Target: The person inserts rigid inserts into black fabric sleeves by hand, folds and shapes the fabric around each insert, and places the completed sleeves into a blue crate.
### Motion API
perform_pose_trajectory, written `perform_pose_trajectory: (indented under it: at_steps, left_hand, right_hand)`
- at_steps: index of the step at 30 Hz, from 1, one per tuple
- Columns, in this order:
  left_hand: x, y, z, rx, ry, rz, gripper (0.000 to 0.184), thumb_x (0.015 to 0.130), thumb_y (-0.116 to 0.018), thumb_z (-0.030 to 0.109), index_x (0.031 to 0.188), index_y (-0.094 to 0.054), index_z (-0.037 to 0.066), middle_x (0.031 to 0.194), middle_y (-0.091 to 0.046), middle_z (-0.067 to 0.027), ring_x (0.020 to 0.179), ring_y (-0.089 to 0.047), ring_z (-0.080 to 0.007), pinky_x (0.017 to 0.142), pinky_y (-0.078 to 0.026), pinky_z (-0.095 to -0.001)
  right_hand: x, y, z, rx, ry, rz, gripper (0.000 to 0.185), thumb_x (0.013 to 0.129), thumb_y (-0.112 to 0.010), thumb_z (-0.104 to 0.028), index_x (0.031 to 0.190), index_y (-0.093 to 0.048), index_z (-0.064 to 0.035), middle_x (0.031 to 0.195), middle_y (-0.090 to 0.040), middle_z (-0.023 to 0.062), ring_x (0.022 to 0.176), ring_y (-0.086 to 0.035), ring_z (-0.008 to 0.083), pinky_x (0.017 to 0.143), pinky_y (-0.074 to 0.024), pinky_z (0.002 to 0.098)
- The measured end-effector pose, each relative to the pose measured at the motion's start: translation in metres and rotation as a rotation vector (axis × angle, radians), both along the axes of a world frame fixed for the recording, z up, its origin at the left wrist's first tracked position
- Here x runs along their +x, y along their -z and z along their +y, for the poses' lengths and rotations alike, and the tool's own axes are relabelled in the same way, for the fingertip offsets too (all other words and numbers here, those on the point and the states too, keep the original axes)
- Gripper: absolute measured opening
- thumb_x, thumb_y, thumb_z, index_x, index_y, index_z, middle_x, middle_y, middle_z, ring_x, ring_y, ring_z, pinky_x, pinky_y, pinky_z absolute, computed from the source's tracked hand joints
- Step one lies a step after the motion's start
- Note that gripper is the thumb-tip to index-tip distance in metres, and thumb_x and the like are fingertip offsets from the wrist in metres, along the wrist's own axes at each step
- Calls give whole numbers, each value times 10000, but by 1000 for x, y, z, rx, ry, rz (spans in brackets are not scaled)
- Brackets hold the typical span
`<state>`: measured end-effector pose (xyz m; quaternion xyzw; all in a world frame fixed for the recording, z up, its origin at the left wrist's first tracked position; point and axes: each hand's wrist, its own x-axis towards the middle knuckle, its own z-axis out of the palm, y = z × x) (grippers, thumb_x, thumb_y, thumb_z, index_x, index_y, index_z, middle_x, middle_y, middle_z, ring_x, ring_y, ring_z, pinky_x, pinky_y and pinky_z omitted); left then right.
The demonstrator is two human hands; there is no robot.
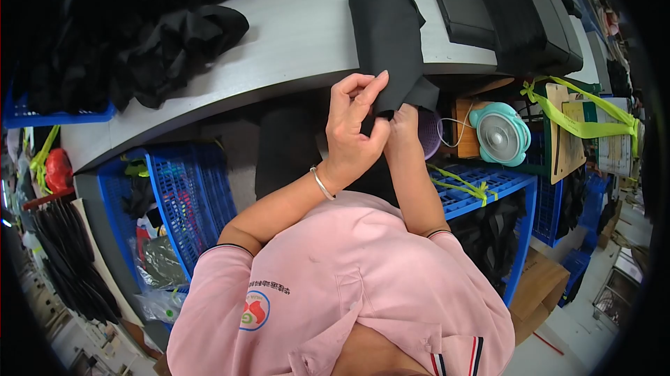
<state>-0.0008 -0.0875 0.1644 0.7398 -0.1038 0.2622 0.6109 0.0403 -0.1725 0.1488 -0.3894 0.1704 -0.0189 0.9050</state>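
Note:
A long folded piece of black cloth (387, 30) lies on the grey tabletop (300, 16) and hangs over its front edge. My right hand (405, 127) is closed on the lower end of this cloth, with its fingertips partly hidden by the fabric. Beside it, my left hand (350, 121), with a bracelet on the wrist, has its index finger stretched against the left edge of the cloth. Its thumb is apart from that finger, near the cloth's lower corner, and the other fingers are bent.
Crumpled black fabric (167, 48) heaps at the left. Black padded pieces (460, 2) lie at the back right. A turquoise fan (500, 134) stands right of my hands, above a blue plastic rack (527, 236). A blue crate (185, 201) is below the table at left.

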Motion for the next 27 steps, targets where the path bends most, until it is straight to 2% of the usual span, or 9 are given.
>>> perform_pose_trajectory:
  at_steps: [9,10,12,16,19,20,21,23,27]
  left_hand:
    - [16,10,27,2,-38,59,448,834,-549,-36,1267,-646,22,1149,-572,-122,882,-581,-184,767,-505,-274]
    - [18,13,28,-40,-78,122,411,879,-517,-22,1271,-639,-4,1136,-601,-66,838,-569,-90,701,-443,-212]
    - [22,22,34,-268,-82,312,368,930,-512,22,1275,-637,-1,1076,-636,-51,790,-575,-85,689,-453,-214]
    - [27,72,49,-689,18,576,296,994,-536,138,1219,-654,-13,944,-702,-33,745,-622,-92,662,-509,-235]
    - [24,82,38,-933,104,759,214,982,-555,153,1087,-675,9,946,-703,-44,793,-659,-118,665,-526,-261]
    - [24,85,31,-956,135,798,194,980,-558,154,1060,-673,20,944,-700,-40,793,-658,-117,675,-526,-264]
    - [23,86,23,-978,168,839,175,978,-562,156,1033,-672,32,941,-696,-37,794,-658,-116,684,-525,-267]
    - [26,84,18,-1001,205,843,170,978,-562,154,1031,-662,27,937,-693,-42,800,-651,-107,701,-519,-264]
    - [32,79,17,-1007,287,881,157,978,-552,145,966,-646,21,880,-672,-26,756,-629,-94,693,-513,-250]
  right_hand:
    - [33,36,11,-178,97,-102,291,967,-619,-152,1227,-554,-39,1129,-617,77,987,-632,178,794,-561,310]
    - [35,45,11,-239,110,-119,310,971,-613,-155,1247,-541,-34,1162,-609,80,1029,-619,182,833,-553,320]
    - [45,52,-4,-225,24,-76,357,987,-583,-152,1310,-493,-30,1235,-582,73,1169,-548,185,979,-489,363]
    - [40,36,-16,104,-373,-229,339,953,-586,-98,1273,-539,5,1233,-595,102,1193,-537,228,1007,-452,394]
    - [44,62,-29,-2170,-409,-795,369,842,-617,-30,1202,-591,46,1190,-604,188,1131,-568,328,1012,-431,429]
    - [36,68,-19,-2363,-378,-793,364,743,-608,-64,1092,-647,30,1058,-639,233,997,-620,401,952,-461,454]
    - [33,66,0,-2062,-63,-618,350,763,-600,-54,1099,-641,34,1016,-635,235,979,-623,400,908,-480,454]
    - [29,45,12,-2209,-234,-377,328,762,-593,-43,1078,-644,27,1002,-628,242,951,-620,405,893,-481,468]
    - [31,27,20,-1963,-95,-478,292,807,-591,-35,1082,-607,59,954,-616,252,918,-594,440,835,-500,478]
